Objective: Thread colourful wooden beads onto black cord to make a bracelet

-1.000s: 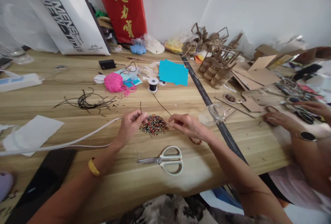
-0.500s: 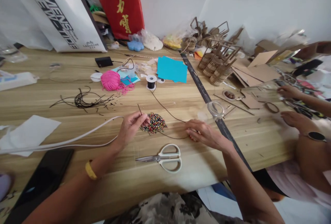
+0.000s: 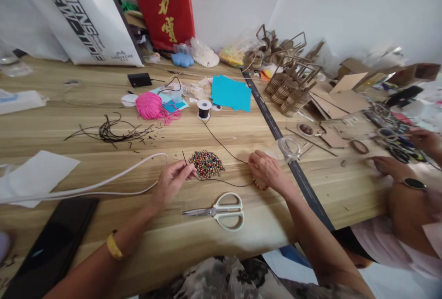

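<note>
My left hand (image 3: 175, 178) pinches the black cord (image 3: 224, 181) near its end, and a short tip sticks up above the fingers. Just right of those fingers lies a pile of small multicoloured beads (image 3: 207, 164). The cord runs past the front of the pile to my right hand (image 3: 266, 170), whose fingers are closed round it. Partly under that hand, a string of reddish beads (image 3: 261, 185) shows on the table. From the same hand the cord goes back to a white spool of black cord (image 3: 204, 109). White-handled scissors (image 3: 221, 211) lie in front of the pile.
Behind are cut black cords (image 3: 110, 133), pink yarn (image 3: 149, 105) and blue sheets (image 3: 231, 93). A clear tape roll (image 3: 289, 148) sits right of my right hand. A phone (image 3: 51, 243) and white cable (image 3: 113, 177) lie left. A co-worker's hands (image 3: 393, 166) are at far right.
My left hand has moved slightly down, and the cord now stretches from it in front of the beads. My right hand has shifted a little, showing more of the reddish bead string. The co-worker's hands moved.
</note>
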A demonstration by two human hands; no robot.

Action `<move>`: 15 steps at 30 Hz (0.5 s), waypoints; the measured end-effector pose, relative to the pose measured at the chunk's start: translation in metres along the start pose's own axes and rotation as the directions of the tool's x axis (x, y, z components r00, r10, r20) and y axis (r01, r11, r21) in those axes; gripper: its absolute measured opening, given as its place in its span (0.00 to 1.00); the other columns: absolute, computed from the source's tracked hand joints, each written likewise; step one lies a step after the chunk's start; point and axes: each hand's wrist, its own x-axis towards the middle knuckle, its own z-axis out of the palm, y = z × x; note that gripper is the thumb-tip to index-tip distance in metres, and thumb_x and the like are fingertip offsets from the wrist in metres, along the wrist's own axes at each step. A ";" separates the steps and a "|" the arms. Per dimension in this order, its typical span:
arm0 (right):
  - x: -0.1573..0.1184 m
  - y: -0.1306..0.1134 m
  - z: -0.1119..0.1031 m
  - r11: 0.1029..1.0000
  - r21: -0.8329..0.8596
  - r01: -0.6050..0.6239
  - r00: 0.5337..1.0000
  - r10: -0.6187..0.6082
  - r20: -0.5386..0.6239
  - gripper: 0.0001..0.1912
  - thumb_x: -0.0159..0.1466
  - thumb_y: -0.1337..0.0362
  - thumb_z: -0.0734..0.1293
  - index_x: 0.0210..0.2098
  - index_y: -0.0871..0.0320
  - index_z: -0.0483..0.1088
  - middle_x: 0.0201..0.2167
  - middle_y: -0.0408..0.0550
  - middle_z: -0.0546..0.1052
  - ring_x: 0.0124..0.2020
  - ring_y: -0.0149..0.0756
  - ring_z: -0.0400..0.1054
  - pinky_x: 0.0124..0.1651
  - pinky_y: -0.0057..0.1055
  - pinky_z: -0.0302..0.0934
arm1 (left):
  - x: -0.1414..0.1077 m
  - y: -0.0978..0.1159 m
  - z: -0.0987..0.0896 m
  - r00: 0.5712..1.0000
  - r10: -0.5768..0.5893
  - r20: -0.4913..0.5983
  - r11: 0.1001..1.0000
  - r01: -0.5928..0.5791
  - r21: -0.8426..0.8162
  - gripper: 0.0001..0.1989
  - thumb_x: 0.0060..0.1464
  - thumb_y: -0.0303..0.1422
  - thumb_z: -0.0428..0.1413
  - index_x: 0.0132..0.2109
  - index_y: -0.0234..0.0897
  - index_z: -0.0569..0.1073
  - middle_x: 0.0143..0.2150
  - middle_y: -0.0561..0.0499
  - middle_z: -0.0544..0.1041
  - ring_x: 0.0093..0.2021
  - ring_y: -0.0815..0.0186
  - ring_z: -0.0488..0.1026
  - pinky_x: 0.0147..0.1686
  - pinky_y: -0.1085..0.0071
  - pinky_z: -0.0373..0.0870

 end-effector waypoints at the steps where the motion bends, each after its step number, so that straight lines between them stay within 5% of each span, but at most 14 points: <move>1: 0.000 0.000 -0.005 1.000 -0.001 -0.003 0.999 0.003 -0.032 0.06 0.66 0.68 0.59 0.33 0.59 0.66 0.32 0.48 0.71 0.35 0.35 0.67 0.35 0.28 0.52 | 0.000 -0.002 0.000 1.000 0.011 -0.004 1.000 -0.011 0.006 0.17 0.54 0.43 0.54 0.29 0.33 0.73 0.28 0.50 0.75 0.29 0.68 0.72 0.33 0.74 0.70; 5: -0.002 -0.003 -0.021 1.000 -0.002 -0.014 0.992 0.014 -0.126 0.06 0.67 0.67 0.59 0.36 0.59 0.67 0.35 0.48 0.72 0.34 0.34 0.67 0.35 0.28 0.53 | -0.002 -0.008 -0.001 0.999 0.054 0.002 0.995 -0.054 0.082 0.17 0.56 0.43 0.52 0.29 0.34 0.72 0.26 0.52 0.72 0.29 0.69 0.70 0.32 0.74 0.69; 12: -0.008 -0.006 -0.004 0.987 -0.148 -0.066 0.996 0.075 0.057 0.07 0.65 0.66 0.60 0.33 0.59 0.69 0.35 0.53 0.73 0.39 0.41 0.67 0.35 0.30 0.53 | -0.004 -0.014 -0.003 0.996 0.087 0.016 0.984 -0.089 0.153 0.17 0.58 0.42 0.51 0.29 0.34 0.72 0.27 0.51 0.73 0.29 0.68 0.69 0.32 0.74 0.66; 15: -0.004 -0.004 0.003 0.991 -0.119 -0.054 0.997 0.061 0.051 0.08 0.65 0.68 0.59 0.33 0.58 0.68 0.34 0.52 0.73 0.38 0.39 0.67 0.35 0.30 0.53 | -0.004 -0.012 -0.002 0.996 0.083 0.028 0.982 -0.087 0.165 0.17 0.58 0.42 0.51 0.29 0.34 0.72 0.26 0.52 0.73 0.29 0.68 0.70 0.32 0.74 0.66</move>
